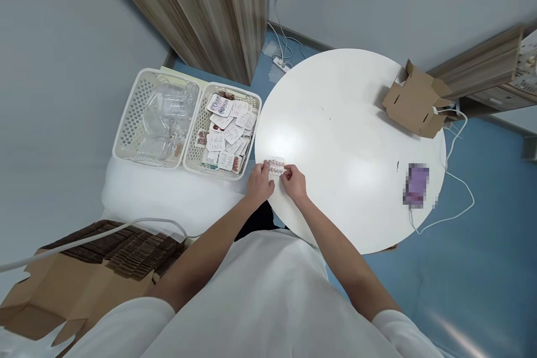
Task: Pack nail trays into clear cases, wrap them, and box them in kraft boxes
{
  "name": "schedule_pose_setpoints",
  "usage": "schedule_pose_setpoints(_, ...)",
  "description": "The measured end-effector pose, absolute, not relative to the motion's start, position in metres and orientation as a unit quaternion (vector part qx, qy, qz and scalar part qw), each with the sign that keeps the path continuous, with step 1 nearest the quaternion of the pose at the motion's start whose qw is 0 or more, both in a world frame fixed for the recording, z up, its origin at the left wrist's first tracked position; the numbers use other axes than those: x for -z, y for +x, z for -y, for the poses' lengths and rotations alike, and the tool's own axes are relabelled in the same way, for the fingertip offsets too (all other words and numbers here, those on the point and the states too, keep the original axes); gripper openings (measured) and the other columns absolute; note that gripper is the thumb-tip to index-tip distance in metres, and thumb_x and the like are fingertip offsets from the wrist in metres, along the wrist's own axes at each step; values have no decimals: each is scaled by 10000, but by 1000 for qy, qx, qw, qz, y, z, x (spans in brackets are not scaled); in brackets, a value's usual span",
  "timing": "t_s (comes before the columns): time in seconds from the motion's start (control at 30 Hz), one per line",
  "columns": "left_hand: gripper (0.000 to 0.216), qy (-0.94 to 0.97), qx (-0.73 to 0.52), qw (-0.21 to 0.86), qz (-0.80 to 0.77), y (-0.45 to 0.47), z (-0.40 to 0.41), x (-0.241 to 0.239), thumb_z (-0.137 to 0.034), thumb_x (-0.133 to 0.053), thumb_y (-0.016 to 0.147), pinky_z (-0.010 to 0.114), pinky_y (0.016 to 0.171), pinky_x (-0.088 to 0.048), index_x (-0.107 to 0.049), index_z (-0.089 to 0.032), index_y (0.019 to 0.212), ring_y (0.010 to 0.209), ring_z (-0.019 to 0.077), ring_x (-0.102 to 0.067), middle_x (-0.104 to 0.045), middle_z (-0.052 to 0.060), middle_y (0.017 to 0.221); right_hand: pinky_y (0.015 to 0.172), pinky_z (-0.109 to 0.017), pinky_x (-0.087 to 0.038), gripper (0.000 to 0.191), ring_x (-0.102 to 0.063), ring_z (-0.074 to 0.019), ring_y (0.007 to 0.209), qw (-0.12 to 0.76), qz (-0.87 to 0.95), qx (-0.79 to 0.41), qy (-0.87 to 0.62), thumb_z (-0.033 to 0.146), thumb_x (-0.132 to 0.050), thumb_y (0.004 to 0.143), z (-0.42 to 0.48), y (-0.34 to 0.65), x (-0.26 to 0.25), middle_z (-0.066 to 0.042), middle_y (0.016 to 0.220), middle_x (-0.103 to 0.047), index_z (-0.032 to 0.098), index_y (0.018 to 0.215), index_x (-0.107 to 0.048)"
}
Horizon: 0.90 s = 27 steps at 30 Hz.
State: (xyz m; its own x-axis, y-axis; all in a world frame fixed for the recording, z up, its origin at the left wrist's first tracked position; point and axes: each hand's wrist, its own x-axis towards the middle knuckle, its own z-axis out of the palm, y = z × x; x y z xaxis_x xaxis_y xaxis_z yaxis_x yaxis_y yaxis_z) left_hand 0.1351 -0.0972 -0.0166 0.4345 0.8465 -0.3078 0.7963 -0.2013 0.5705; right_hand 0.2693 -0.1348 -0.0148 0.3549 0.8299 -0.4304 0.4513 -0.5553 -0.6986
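Note:
At the near left edge of the round white table (344, 123), a small flat pack of what look like press-on nails (276, 166) is held between my hands. Two rows of glossy pale pieces show on it. My left hand (259, 183) pinches its left end. The fingers of my right hand (294, 182) are closed on its right end. Just left of the table stands a white perforated basket (191, 163) heaped with similar packs and white printed cards (234, 133).
Another white basket (119, 140) holds clear plastic pieces (161, 114). A brown cardboard box (417, 102) sits at the table's far right, with a pixelated purple item (417, 183) and a white cable nearby. At lower left, an open carton (79, 285) holds dark stacked pieces (138, 249).

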Motion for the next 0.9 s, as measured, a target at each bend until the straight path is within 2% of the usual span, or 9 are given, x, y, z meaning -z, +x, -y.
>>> schedule_pose_setpoints(0.2, 686, 782, -38, 331, -526, 135, 99, 22, -237, -488, 730, 403, 845, -389, -211, -88, 1340, 1033, 290, -416, -430, 145, 1052, 654, -281, -460, 312, -547, -124, 663, 233, 408, -422, -776, 210, -499, 693, 131, 275, 15, 34, 724, -579, 224, 1004, -482)
schedule_pose_setpoints(0.4, 711, 760, -83, 357, -537, 133, 102, 28, -283, -518, 722, 434, 916, -347, -220, -101, 1341, 1077, 301, -395, -411, 135, 1062, 729, -310, -477, 474, -531, -128, 731, 255, 407, -450, -753, 245, -570, 660, 140, 277, 19, 4, 853, -560, 226, 1112, -429)
schedule_pose_setpoints(0.53, 760, 728, -106, 386, -556, 133, 107, 25, -295, -542, 710, 461, 961, -307, -181, -120, 1355, 1138, 312, -360, -394, 143, 1132, 856, -356, -445, 658, -505, -169, 932, 280, 438, -479, -707, 297, -646, 617, 152, 279, 18, -57, 1065, -493, 227, 1210, -370)
schedule_pose_setpoints(0.67, 793, 693, -113, 425, -572, 132, 120, 16, -323, -545, 713, 453, 991, -290, -135, -139, 1367, 1219, 308, -301, -317, 158, 1284, 948, -390, -382, 853, -416, -219, 1134, 271, 441, -548, -657, 380, -683, 591, 168, 283, 9, -110, 1296, -328, 237, 1312, -251)
schedule_pose_setpoints(0.77, 764, 672, -126, 434, -587, 131, 137, 10, -320, -541, 719, 430, 1013, -280, -164, -143, 1360, 1253, 284, -280, -282, 156, 1340, 987, -416, -334, 917, -352, -246, 1213, 248, 452, -579, -631, 415, -681, 592, 179, 289, 2, -123, 1365, -260, 233, 1347, -193)
schedule_pose_setpoints(0.9, 664, 651, -146, 433, -606, 125, 164, 3, -307, -526, 736, 419, 984, -327, -264, -140, 1323, 1202, 263, -373, -363, 151, 1305, 1013, -412, -302, 968, -301, -255, 1259, 229, 476, -580, -619, 440, -683, 582, 188, 296, -2, -133, 1392, -236, 212, 1366, -162)
